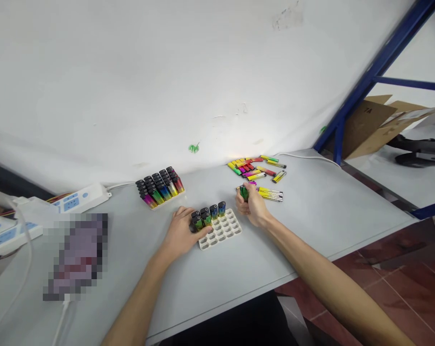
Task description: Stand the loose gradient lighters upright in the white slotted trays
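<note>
Socketed tray (221,241) part-filled, between the bench's (217,276) front and back edges.
Left hand (181,233), half open, thumb against upright lighters (206,219) at the tray's left end, apparently steadying them; sockets prevent tipping. Right hand (252,204), closed around a green lighter (244,192), upright, likely for controlled handling. Loose lighters (246,168) lie within reach, toward the back edge; filled tray (168,201) back left.

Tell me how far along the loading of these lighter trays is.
The rear tray looks done, packed with upright lighters. The front tray is partly loaded: a few black-topped lighters stand along its back, and most slots are empty. The left hand rests at its left end; the right hand grips a green lighter. Remaining, it seems: those empty slots, with loose lighters to the right.
</note>
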`<control>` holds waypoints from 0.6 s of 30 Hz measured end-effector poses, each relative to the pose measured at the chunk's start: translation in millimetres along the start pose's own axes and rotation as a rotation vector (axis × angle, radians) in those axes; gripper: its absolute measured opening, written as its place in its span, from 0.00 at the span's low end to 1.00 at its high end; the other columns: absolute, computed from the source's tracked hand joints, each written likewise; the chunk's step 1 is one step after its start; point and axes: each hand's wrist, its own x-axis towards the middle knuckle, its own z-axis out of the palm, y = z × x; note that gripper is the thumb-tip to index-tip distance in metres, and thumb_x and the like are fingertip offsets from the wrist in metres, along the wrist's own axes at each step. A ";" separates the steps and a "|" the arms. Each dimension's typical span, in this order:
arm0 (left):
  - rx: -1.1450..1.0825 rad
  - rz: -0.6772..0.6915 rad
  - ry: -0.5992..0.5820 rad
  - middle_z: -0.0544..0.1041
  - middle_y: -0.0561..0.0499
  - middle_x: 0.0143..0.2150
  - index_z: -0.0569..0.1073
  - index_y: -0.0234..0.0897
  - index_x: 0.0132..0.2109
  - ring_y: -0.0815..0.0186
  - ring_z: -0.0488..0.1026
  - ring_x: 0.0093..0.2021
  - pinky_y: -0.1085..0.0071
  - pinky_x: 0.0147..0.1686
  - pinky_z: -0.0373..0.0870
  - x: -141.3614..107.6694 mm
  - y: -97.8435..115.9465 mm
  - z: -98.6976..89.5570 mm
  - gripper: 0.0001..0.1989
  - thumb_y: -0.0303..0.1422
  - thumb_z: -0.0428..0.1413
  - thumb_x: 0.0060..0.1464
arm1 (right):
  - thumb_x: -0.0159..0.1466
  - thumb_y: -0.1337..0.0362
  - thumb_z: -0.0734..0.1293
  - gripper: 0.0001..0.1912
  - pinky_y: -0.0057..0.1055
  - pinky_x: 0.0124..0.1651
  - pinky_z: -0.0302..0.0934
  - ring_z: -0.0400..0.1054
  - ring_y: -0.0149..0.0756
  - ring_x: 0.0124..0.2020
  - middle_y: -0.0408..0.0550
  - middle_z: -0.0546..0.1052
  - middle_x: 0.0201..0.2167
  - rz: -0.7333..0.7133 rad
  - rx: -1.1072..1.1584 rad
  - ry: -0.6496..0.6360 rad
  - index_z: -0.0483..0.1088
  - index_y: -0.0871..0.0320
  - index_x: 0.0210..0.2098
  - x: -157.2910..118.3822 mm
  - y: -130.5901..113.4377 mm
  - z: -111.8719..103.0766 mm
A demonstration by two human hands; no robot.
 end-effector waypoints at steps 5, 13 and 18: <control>0.033 -0.025 0.018 0.77 0.46 0.42 0.75 0.39 0.37 0.51 0.69 0.49 0.55 0.52 0.66 0.3 -1.7 -1.8 0.13 0.44 0.61 0.53 | 0.63 0.37 0.60 0.27 0.26 0.22 0.46 0.50 0.26 0.18 0.36 0.59 0.20 -0.065 -0.048 -0.088 0.67 0.56 0.30 0.9 0.8 -0.8; -0.014 -0.039 0.019 0.78 0.46 0.44 0.76 0.38 0.39 0.51 0.70 0.51 0.55 0.53 0.66 0.7 -4.1 -3.0 0.16 0.46 0.62 0.52 | 0.59 0.53 0.74 0.14 0.29 0.35 0.55 0.60 0.30 0.30 0.41 0.71 0.30 -0.322 -0.460 -0.201 0.75 0.57 0.34 -10.8 -20.4 -6.8; -0.076 -0.055 0.025 0.78 0.46 0.45 0.76 0.38 0.45 0.51 0.71 0.52 0.56 0.53 0.68 0.2 -2.8 -3.4 0.21 0.46 0.65 0.48 | 0.56 0.55 0.76 0.13 0.32 0.36 0.59 0.65 0.34 0.31 0.43 0.74 0.29 -0.336 -0.448 -0.283 0.76 0.57 0.33 -10.2 -14.9 -7.2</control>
